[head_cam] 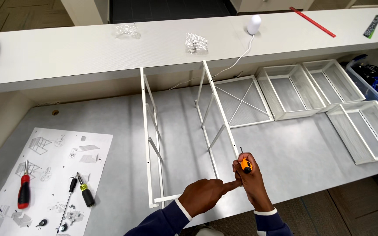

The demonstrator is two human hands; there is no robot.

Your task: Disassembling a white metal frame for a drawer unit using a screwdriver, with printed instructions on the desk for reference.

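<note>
Big grey bench (pixel 294 153) with a white wire frame (pixel 184 131) standing on it, its long rails running away from the camera toward the back ledge. At the frame's near right corner, the right hand (pixel 252 181) is clenched around a small orange screwdriver (pixel 246 165), shaft pointing up and away along the rail. The left hand (pixel 204 194) is loosely curled, index finger out touching the right hand, holding nothing. The screwdriver's tip is too small to make out, and its handle is mostly hidden.
</note>
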